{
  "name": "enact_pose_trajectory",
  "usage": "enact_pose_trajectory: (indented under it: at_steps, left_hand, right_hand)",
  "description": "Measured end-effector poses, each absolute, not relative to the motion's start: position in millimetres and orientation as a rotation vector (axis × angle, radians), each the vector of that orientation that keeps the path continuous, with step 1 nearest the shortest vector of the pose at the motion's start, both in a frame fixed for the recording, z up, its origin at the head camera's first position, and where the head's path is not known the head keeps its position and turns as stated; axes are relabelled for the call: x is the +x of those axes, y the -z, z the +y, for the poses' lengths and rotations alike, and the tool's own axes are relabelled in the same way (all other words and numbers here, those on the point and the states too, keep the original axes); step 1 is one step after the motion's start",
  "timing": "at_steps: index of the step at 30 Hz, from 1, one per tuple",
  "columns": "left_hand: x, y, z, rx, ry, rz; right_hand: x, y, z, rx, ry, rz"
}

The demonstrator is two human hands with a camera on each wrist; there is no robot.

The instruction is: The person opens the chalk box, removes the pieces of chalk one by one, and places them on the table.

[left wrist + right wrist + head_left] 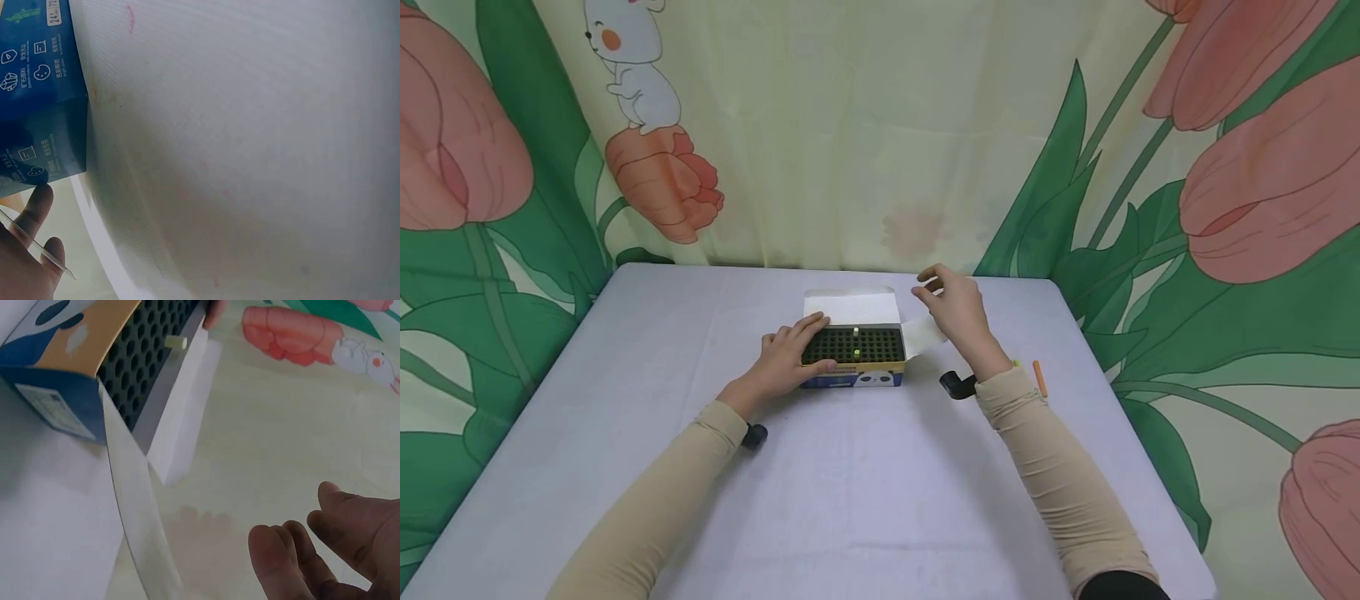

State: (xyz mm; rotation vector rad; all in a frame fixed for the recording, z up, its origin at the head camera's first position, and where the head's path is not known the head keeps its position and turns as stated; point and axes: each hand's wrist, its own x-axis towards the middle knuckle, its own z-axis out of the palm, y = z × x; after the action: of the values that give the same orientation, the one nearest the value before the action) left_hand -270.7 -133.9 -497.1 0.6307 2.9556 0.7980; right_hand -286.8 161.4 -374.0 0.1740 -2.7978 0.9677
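Observation:
A blue and yellow chalk box (875,379) with a panda face on its front stands on the table, lid folded back. Inside lies a black grid of holes (880,342). Two pale green chalk sticks (857,354) stand upright in it, well apart. My left hand (782,360) holds the box at its left end, thumb along the near edge and fingers by the far corner. To the right, my right hand (957,308) is raised above the open side flap (922,335). Its fingers are loosely bent, and in the right wrist view nothing sits between thumb and fingertips.
An orange chalk stick (1040,378) lies by the right forearm, and a green one (1017,362) shows partly behind the sleeve. The white lid (852,306) stands up at the back. A tulip-print curtain (850,125) hangs behind the white-covered table (850,500).

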Motion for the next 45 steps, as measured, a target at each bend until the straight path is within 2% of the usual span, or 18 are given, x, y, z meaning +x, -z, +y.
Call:
enact_pose_trajectory:
  at_steps: [12,23,28,45]
  left_hand:
    - [-271,496,-130,0.627,-0.797,2.947]
    - [-273,500,-133,0.639,-0.783,2.954]
    - [-273,500,-134,0.642,-0.791,2.957]
    - [-272,497,-134,0.643,-0.805,2.952]
  right_hand:
    - [-274,404,120,0.316,-1.278,-2.956]
    - [-270,429,107,0.586,-0.931,-3.1]
    - [-269,436,107,0.699,-0.916,-3.128]
    - [-271,447,101,0.7,-0.858,-3.053]
